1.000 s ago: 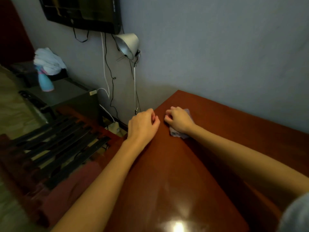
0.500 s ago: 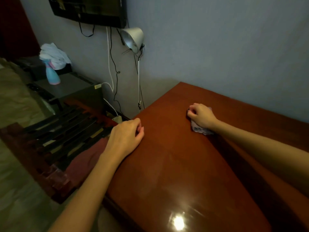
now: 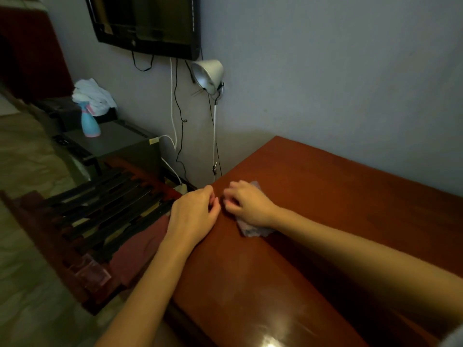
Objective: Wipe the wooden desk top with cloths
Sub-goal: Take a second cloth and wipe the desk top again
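Right hand (image 3: 248,205): fingers curled over pale cloth (image 3: 251,231), pressing it onto tabletop (image 3: 325,209). Left hand (image 3: 191,216): just beside, fingers curled; I cannot tell whether it holds anything. Cloth lies below lamp (image 3: 209,72).

I see the left hand (image 3: 193,216) at frame centre, fingers curled in; just beside it the right hand (image 3: 248,206) grips a cloth (image 3: 253,230), both forearms stretched forward.

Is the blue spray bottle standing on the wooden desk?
No, the blue spray bottle stands on the grey cabinet at the left, apart from the wooden desk.
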{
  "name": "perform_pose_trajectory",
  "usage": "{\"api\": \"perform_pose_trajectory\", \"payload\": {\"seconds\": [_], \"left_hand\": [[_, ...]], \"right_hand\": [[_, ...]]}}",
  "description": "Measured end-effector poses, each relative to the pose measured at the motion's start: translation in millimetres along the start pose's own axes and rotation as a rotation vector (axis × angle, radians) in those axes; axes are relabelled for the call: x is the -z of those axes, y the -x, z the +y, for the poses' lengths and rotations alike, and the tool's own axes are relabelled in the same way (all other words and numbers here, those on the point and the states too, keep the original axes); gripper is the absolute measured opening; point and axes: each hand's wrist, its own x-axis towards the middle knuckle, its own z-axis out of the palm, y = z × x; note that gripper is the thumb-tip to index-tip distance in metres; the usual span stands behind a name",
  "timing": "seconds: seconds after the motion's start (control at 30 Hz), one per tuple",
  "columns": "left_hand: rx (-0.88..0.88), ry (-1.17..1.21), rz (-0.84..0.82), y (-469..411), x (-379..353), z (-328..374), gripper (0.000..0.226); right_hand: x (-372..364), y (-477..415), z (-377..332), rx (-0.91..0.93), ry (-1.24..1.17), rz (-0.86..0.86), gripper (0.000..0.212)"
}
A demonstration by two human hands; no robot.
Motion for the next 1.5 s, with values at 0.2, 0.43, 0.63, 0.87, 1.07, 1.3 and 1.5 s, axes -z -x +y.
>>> {"api": "perform_pose_trajectory", "payload": {"seconds": [0.2,0.43,0.63,0.87,1.07,1.3,1.5], "left_hand": [[0.026,0.018,0.006,-0.1,-3.7,-2.1,0.018],[-0.015,0.076,0.028,-4.0,22.4,-3.6,0.017],[0.115,-0.002,0.068,31.8,52.3,-49.7,0.020],[0.171,-0.031,0.003,36.1,40.1,-47.9,0.015],[0.139,-0.034,0.009,38.0,36.4,-51.8,0.027],[0.160,-0.004,0.031,39.6,37.8,-48.7,0.034],[0.189,-0.007,0.022,40.6,40.4,-48.9,0.038]], "right_hand": [[25.4,52.2,45.3,-0.074,-0.038,-0.024,0.029],[10.8,-43.4,93.1,-0.446,0.080,0.060,0.029],[-12.6,-78.3,12.7,-0.233,0.045,0.011,0.026],[-13.4,-1.8,-51.6,0.085,-0.018,-0.009,0.025],[9.2,43.4,-14.6,-0.040,-0.059,-0.039,0.028],[-7.7,-46.6,4.5,-0.512,0.093,0.081,0.026],[-31.9,-29.2,-99.0,-0.249,0.052,0.080,0.021]]}}
